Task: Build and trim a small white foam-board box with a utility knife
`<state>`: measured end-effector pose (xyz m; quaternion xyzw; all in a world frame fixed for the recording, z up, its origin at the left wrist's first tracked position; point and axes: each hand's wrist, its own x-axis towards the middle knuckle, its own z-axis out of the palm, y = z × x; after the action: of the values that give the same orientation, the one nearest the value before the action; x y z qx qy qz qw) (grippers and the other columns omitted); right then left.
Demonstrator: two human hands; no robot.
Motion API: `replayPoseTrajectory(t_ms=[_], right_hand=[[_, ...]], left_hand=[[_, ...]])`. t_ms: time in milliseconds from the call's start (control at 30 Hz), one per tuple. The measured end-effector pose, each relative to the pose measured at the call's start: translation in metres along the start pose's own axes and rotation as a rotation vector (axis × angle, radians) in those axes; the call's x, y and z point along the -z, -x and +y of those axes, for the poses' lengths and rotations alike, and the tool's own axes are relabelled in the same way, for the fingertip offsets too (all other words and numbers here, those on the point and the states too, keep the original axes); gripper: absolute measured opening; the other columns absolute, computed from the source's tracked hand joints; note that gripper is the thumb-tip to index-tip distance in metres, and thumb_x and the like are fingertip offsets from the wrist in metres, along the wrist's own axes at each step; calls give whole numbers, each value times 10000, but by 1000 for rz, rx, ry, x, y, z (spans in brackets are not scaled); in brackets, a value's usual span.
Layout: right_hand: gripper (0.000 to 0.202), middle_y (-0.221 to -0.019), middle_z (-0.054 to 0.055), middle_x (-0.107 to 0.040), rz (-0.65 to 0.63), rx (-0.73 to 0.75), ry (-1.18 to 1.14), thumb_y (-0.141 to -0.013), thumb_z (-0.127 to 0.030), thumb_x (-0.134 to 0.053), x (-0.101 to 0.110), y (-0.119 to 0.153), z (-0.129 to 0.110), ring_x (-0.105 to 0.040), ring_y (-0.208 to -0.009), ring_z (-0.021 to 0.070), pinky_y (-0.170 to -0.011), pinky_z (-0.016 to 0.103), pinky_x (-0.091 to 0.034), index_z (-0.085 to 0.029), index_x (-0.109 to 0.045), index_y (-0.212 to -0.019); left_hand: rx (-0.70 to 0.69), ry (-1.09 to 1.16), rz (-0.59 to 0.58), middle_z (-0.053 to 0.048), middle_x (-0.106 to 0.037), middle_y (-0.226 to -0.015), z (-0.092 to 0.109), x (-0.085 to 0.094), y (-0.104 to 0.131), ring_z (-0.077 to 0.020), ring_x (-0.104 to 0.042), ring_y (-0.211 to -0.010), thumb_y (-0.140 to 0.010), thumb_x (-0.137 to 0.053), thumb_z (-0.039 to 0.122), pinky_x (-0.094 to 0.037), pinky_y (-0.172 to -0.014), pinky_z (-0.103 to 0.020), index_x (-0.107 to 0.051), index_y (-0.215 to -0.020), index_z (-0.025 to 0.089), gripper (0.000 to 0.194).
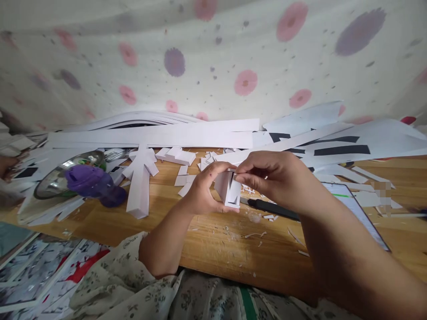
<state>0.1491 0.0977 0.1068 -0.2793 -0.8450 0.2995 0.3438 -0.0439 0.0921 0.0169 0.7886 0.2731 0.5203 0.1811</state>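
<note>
Mid-fold on a small folded white paper piece (229,190), held just above the wooden worktop (213,249), near its front middle. Left hand (203,191) cupped round the piece from the left, grip pinching its side and lower edge. Right hand (270,175) at the top edge, thumb and forefinger pressed together on a narrow flap. Looks like the creasing or tucking stage of a little paper box, not yet closed. Next move probably calls for a firm, even press along that flap while the left keeps the walls square. Just behind the piece, a black-handled craft knife (270,208) flat on the worktop; paper trimmings (253,234) scattered in front; long white paper strips (156,135) further back; a purple cap (87,180) beside a metal bowl (66,171) at left; a tablet (353,206) at right.
</note>
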Motion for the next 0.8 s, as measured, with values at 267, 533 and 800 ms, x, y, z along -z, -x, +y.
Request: replayPoseTrajectory(t_ms=[267, 533, 800], right_hand=[[100, -634, -6, -549, 72, -18, -125, -797, -248, -610, -11, 2, 8, -461, -564, 89, -530, 247, -377, -172, -587, -737], [116, -617, -33, -490, 56, -36, -243, -813, -226, -600, -16, 0, 12, -425, -554, 75, -522, 243, -359, -175, -543, -726], [127, -599, -55, -464, 1, -106, -367, -819, -214, -597, -18, -2, 14, -459, -520, 70, -482, 230, -381, -186, -496, -748]], left_hand=[[-24, -85, 56, -98, -594, -1126, 7, -1, 0, -265, -583, -1009, -538, -832, 496, -488, -857, -420, -475, -1243, 241, 830], [-98, -215, 66, -95, -605, -1152, 12, 1, -1, -262, -588, -1046, -547, -846, 433, -499, -884, -422, -450, -1261, 255, 836], [-156, -299, 79, -103, -624, -1123, 14, 1, -2, -265, -598, -1046, -554, -850, 392, -505, -893, -427, -454, -1247, 229, 814]])
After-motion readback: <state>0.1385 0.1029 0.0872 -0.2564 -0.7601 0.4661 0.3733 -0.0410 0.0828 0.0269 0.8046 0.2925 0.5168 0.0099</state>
